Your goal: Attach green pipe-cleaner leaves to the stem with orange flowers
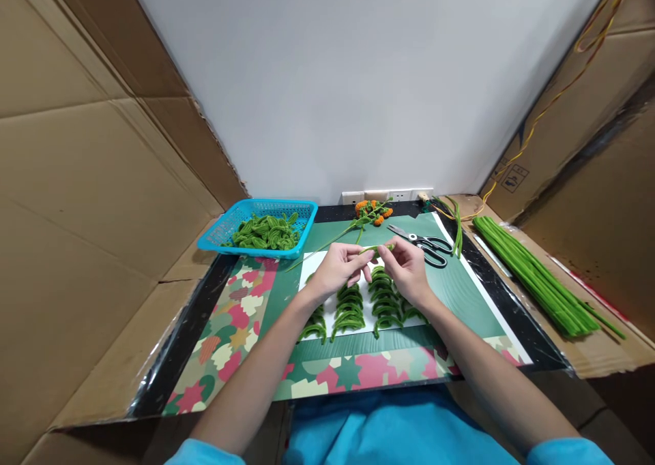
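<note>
Cardboard walls (86,178) enclosed the desk (353,373), which was covered by a patterned mat. A long bundle of green pipe cleaners (532,274) lay at its right edge, and a blue basket (307,213) of bent green pieces sat at the far left. Rows of folded green pieces (353,308) lay on a white sheet, near black scissors (427,245). Above them, the left hand (338,267) and right hand (406,268) pinched opposite ends of one short green pipe cleaner (376,248) between thumb and fingers.
</note>
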The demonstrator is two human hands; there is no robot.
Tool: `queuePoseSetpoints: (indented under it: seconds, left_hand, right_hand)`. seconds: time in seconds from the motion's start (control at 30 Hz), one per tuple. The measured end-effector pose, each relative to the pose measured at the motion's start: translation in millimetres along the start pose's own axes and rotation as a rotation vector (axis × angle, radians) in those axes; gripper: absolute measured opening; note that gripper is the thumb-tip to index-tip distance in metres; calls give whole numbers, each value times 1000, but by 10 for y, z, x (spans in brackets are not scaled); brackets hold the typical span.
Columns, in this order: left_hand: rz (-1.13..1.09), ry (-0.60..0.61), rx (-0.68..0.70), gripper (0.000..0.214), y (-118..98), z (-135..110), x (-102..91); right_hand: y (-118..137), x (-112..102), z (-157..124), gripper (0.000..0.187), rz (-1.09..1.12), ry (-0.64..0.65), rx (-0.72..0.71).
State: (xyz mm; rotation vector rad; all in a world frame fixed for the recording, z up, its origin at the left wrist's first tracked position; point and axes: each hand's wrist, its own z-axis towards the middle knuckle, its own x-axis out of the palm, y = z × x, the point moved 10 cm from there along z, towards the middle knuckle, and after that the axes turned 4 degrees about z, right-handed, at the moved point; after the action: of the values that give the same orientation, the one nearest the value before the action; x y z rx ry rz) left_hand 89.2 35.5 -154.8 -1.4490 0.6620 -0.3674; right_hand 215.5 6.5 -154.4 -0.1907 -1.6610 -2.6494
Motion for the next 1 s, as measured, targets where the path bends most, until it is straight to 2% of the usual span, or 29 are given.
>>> queuePoseSetpoints:
  seconds: [0.2, 0.33, 0.47, 0.7, 0.9, 1.0]
  left_hand:
    - [186, -48, 83, 47, -126, -65, 14]
    - [291, -105, 124, 46, -153, -110, -1]
    - [276, -106, 125, 45, -89, -80, -23]
    - [232, -83, 129, 60, -56, -52, -7]
    - [268, -58, 84, 52, 58, -52, 39]
    - [267, -25, 76, 46, 83, -36, 58]
  right_hand:
    - [17, -63, -13, 49, -156, -101, -74]
    - [93, -100, -13, 45, -257, -116, -152]
    - [145, -119, 2, 40, -303, -105, -184]
    - [94, -2, -21, 30, -205, -49, -165]
    - [67, -45, -78, 21, -256, -113, -225]
    - [51, -88, -43, 21, -238, -113, -205]
